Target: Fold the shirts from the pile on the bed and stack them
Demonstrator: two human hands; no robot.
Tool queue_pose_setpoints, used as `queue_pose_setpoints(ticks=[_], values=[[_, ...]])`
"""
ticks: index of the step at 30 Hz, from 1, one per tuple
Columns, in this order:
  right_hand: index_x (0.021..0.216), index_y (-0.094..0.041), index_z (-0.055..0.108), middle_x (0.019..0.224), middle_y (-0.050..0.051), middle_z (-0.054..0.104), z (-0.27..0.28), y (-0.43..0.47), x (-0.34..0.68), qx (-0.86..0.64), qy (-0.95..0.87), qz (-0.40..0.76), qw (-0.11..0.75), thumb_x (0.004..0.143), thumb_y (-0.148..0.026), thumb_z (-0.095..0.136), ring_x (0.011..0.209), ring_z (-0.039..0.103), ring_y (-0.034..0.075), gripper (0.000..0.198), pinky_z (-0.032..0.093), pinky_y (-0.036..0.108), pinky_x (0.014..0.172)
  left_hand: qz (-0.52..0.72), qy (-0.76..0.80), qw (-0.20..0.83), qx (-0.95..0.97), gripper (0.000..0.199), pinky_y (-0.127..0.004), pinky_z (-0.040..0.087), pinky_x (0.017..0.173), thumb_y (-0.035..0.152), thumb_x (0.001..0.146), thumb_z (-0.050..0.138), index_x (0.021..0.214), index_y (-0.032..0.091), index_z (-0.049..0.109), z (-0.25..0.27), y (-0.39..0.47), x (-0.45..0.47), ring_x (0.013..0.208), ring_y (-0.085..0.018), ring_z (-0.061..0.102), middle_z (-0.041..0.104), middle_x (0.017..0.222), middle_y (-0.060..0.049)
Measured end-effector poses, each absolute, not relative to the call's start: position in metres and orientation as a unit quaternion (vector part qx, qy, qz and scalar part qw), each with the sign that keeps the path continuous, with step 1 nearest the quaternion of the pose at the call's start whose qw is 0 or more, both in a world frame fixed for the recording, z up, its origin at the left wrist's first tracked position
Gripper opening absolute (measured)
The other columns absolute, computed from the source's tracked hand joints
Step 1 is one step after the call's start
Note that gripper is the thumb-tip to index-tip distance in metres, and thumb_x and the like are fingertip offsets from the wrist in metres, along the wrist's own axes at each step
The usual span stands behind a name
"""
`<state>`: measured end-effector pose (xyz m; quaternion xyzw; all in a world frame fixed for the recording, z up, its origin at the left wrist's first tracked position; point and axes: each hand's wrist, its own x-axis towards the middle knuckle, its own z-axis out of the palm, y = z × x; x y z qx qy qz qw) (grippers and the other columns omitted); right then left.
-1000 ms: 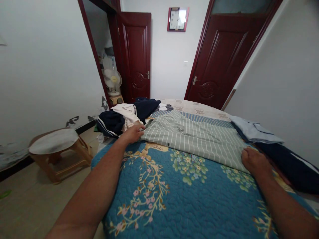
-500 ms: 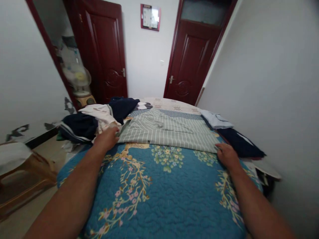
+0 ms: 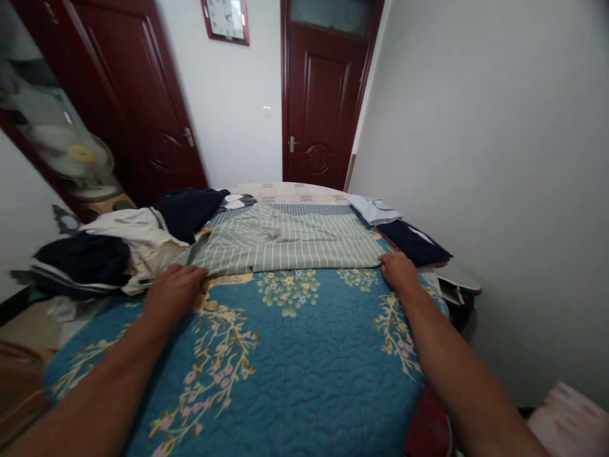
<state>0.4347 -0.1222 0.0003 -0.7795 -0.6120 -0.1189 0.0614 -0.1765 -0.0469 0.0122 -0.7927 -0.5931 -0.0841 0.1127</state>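
A grey-green shirt (image 3: 304,244) with white stripes lies spread across the blue flowered quilt (image 3: 304,362), its near edge running almost straight between my hands. At the left end of that edge is my left hand (image 3: 176,289), back upward, fingers closed on the cloth. My right hand (image 3: 398,271) pinches the near right corner between thumb and fingers. The middle of the shirt is slightly rumpled.
Dark and cream clothes (image 3: 137,238) are heaped to the left. On the right sit a folded white garment (image 3: 375,209) and a folded navy one (image 3: 413,244), close to the wall. Two dark red doors (image 3: 323,108) stand beyond the bed.
The camera view has turned to the right, so everything sits further left in the picture. Both hands stay at the shirt's near edge; the left hand now lies flatter, back upward.
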Motion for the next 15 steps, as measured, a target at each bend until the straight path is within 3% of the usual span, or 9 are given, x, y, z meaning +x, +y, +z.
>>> queue_pose_setpoints(ticks=[4, 15], values=[[0.122, -0.014, 0.08, 0.118, 0.019, 0.077, -0.009, -0.114, 0.445, -0.783, -0.606, -0.133, 0.037, 0.101, -0.021, 0.049, 0.116, 0.067, 0.032, 0.038, 0.052, 0.04, 0.098, -0.046, -0.576, 0.183, -0.795, 0.026, -0.047, 0.046, 0.09, 0.022, 0.099, 0.051, 0.098, 0.021, 0.077, 0.019, -0.055, -0.166, 0.108, -0.036, 0.061, 0.075, 0.103, -0.015], [0.122, -0.018, 0.08, 0.12, 0.017, 0.076, -0.022, -0.109, 0.458, -0.799, -0.583, -0.13, 0.065, 0.097, -0.024, 0.051, 0.114, 0.067, 0.034, 0.039, 0.054, 0.041, 0.091, -0.071, -0.576, 0.22, -0.784, 0.024, -0.05, 0.043, 0.092, 0.018, 0.098, 0.053, 0.101, 0.02, 0.077, 0.019, -0.054, -0.164, 0.114, -0.038, 0.062, 0.075, 0.109, -0.016]])
